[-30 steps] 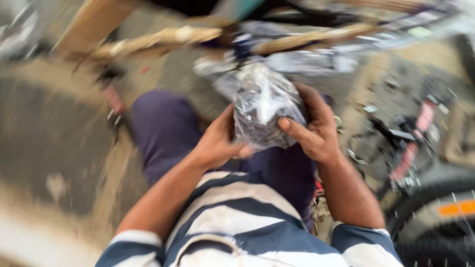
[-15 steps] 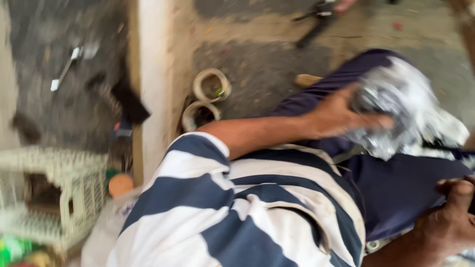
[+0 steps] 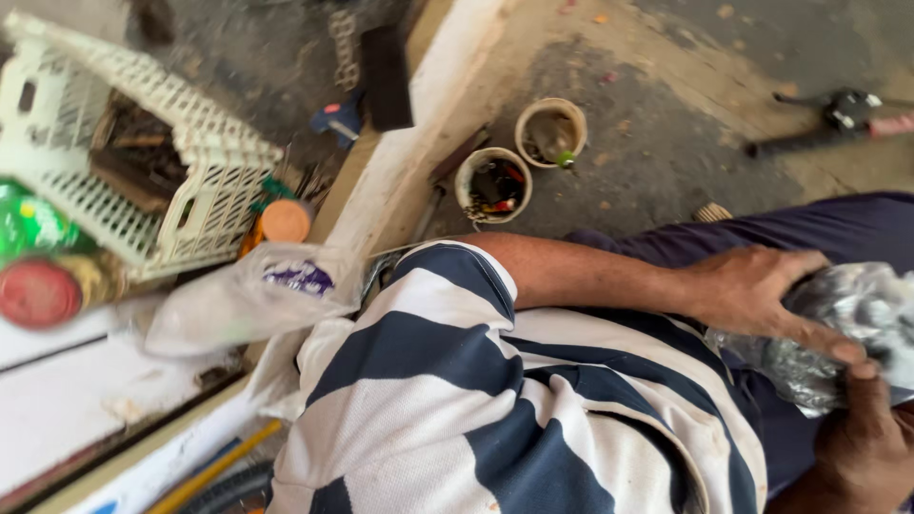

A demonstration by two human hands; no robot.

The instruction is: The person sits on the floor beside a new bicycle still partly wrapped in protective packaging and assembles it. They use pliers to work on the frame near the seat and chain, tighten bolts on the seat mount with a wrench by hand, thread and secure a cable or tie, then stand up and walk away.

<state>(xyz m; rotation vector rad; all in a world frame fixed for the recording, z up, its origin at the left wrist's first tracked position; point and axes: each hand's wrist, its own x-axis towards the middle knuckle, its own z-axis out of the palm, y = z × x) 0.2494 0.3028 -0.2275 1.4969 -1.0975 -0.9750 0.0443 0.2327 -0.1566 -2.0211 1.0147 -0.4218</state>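
Far left: white plastic crate [image 3: 143, 181] tipped on its side, green bottle [image 3: 33, 224] and red lid [image 3: 38, 293] just beside it. Next, white plastic bag [image 3: 252, 300] slumped near an orange cap [image 3: 286, 221]. Further along, two round tubs [image 3: 493, 186] of small parts standing on the concrete floor [image 3: 657, 162]. Then left hand [image 3: 762, 295], grip closed over a crinkled clear bag [image 3: 847, 333] resting on the lap. Lastly right hand [image 3: 871, 443], grip pinching the same bag from below, thumb on top.
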